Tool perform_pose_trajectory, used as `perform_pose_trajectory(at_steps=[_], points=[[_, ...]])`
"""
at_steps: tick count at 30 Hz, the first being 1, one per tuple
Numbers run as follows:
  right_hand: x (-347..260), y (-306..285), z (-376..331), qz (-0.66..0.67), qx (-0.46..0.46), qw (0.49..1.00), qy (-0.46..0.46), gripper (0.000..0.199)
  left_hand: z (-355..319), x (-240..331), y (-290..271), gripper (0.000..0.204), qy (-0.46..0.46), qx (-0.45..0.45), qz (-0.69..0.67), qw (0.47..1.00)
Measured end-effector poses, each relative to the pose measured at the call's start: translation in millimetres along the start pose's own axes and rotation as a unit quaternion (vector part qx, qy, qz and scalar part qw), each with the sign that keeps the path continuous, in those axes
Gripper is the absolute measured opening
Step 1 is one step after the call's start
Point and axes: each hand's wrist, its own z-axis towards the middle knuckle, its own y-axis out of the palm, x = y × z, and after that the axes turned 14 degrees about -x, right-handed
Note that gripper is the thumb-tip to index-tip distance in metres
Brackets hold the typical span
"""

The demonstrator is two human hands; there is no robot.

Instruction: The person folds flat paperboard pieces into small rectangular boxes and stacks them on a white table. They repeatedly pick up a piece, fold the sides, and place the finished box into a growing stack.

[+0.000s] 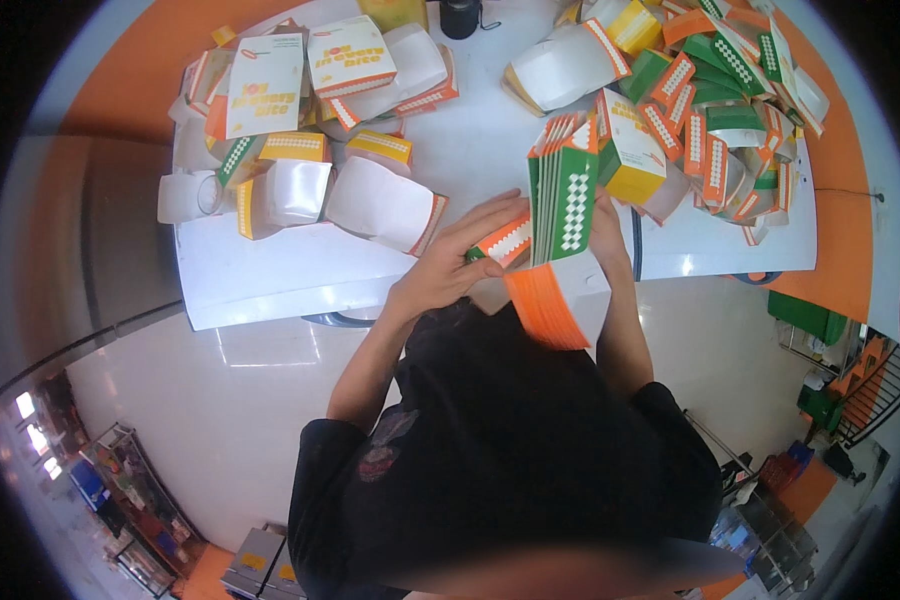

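One nested carton stack (572, 200) is held by the right hand (608, 228), just left of it, long axis outward; an orange-green carton (506, 242) is pinched by the left hand (448, 252).

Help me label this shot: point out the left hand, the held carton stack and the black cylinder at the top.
Left hand (448, 252), head view: back of the hand.
Carton stack (574, 222), head view: green patterned side.
Black cylinder (460, 20), head view: its dark body.
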Motion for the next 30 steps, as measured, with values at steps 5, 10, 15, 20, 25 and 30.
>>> perform_pose_trajectory(at_steps=[5,10,15,20,25,30], points=[[-5,-3,-1,0.059,0.080,0.994,0.053,0.026,4,-8,-9,0.072,-0.022,0.075,-0.163,0.984],[-25,-10,2,-0.134,-0.108,0.984,0.047,0.016,12,-15,-19,0.050,-0.026,0.110,-0.190,0.975],[-28,8,15,-0.187,-0.064,0.980,0.014,0.017,20,0,-10,0.024,-0.191,0.172,-0.049,0.965],[-26,43,20,-0.185,0.024,0.982,-0.031,0.027,16,-2,5,0.024,-0.154,0.194,-0.069,0.966],[-25,62,18,-0.160,0.095,0.981,-0.060,0.029,0,-11,1,0.031,-0.177,0.120,-0.130,0.968],[-4,50,29,-0.163,0.090,0.982,-0.043,0.026,0,-8,-14,0.051,-0.154,0.049,-0.101,0.982]])
